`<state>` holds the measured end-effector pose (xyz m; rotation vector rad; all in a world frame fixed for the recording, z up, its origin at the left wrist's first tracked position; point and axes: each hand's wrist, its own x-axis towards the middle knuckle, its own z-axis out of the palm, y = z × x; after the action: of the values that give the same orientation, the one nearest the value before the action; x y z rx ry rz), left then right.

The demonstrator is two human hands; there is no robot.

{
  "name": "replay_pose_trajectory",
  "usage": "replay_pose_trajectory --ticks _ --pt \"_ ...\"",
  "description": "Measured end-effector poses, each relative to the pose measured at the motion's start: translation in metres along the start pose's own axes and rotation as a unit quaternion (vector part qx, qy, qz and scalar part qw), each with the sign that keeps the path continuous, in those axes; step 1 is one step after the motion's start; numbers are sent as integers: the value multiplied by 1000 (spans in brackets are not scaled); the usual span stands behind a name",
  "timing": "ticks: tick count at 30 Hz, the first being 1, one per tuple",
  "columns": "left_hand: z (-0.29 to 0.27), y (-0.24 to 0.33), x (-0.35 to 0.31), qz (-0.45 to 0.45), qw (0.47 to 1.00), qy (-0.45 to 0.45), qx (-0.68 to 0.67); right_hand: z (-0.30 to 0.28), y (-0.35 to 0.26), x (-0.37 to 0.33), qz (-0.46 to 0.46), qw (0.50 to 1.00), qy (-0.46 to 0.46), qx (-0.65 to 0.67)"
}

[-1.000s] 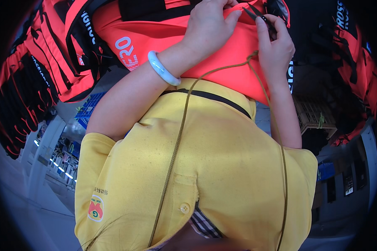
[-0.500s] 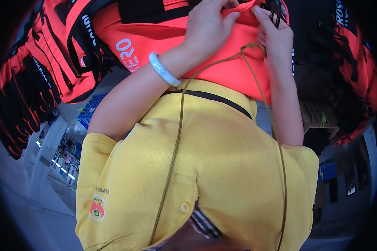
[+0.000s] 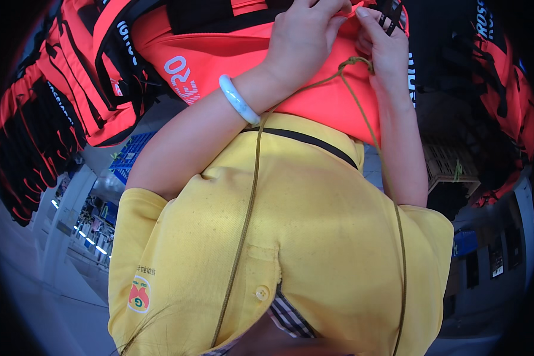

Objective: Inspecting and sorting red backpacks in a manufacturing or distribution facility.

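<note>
A coral-red and black bag (image 3: 231, 65) with white lettering lies across the top of the view, right in front of my body. My left hand (image 3: 302, 44), with a pale bangle (image 3: 238, 99) on its wrist, has its fingers curled on the bag's upper red fabric; its fingertips are partly cut off by the top edge. Close beside it, my right hand (image 3: 387, 56) pinches a red fabric edge (image 3: 355, 13) between thumb and fingers. An olive cord (image 3: 256, 160) hangs from my neck, and its knotted end (image 3: 355, 60) rests against the bag next to my right hand.
Several red and black bags (image 3: 77, 65) hang at the left, and more red bags (image 3: 504, 101) are at the far right. A blue crate (image 3: 130, 155) is at the left below the bags. A slatted wooden crate (image 3: 451, 163) stands at the right.
Both hands have shifted slightly, the left a little to the right and the right a little to the left. My left fingers are more curled in at the fabric edge.
</note>
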<state>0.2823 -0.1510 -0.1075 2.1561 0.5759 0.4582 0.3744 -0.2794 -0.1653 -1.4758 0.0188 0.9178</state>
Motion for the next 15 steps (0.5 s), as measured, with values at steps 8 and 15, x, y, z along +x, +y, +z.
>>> replay_pose_trajectory --ticks 8,15 --pt "6 -7 3 30 999 3 32 20 -9 -5 -7 998 53 35" --pt "8 -15 7 69 996 51 19 22 -9 -5 -3 997 56 47"
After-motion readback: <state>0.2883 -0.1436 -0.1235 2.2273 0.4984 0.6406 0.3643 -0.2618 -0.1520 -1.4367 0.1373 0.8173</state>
